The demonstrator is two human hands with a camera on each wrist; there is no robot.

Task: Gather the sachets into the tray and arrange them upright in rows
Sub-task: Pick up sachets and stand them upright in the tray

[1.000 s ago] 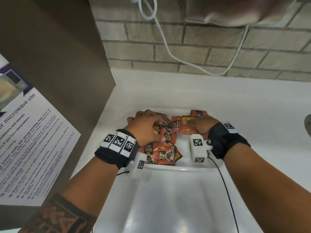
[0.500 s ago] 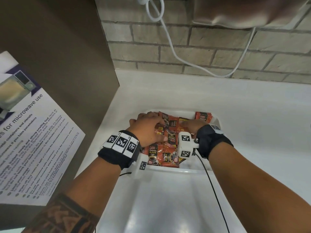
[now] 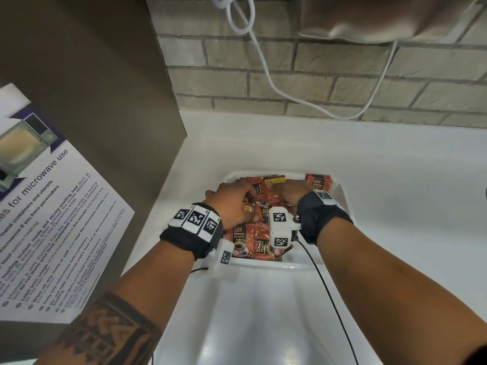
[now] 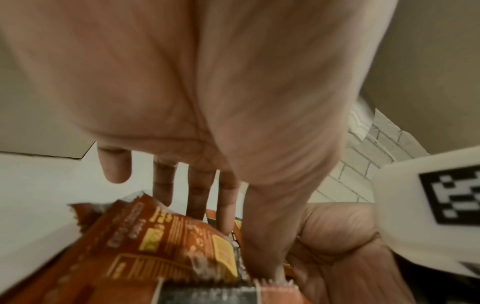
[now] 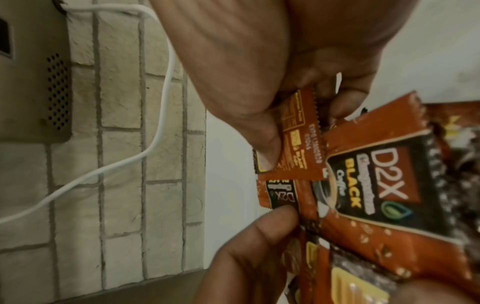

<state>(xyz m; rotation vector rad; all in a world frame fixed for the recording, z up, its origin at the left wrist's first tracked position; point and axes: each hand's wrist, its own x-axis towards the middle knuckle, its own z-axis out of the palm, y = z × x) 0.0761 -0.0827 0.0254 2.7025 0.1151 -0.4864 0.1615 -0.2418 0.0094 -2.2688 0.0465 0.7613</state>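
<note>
A white tray (image 3: 258,263) on the white counter holds several orange-brown "D2X Black Coffee" sachets (image 3: 242,241). Those near the front lie flat, and a few at the back right corner stand upright (image 3: 317,181). Both hands are inside the tray, close together. My left hand (image 3: 232,201) reaches down with straight fingers (image 4: 197,195) pushed in behind a leaning sachet (image 4: 168,242); its thumb rests on the sachet edges. My right hand (image 3: 287,193) pinches one sachet (image 5: 298,144) between thumb (image 5: 267,152) and fingers. Both hands cover the sachets under them.
A brown cabinet side with a microwave notice (image 3: 52,206) stands at the left. Behind the tray is a brick wall (image 3: 342,83) with a white cable (image 3: 266,75) hanging from a metal appliance (image 3: 395,17). A black wrist cable (image 3: 329,299) trails over the counter.
My right hand has moved left across the tray to meet the left hand, and its wrist has rolled. The left hand has stayed over the left half of the tray.
</note>
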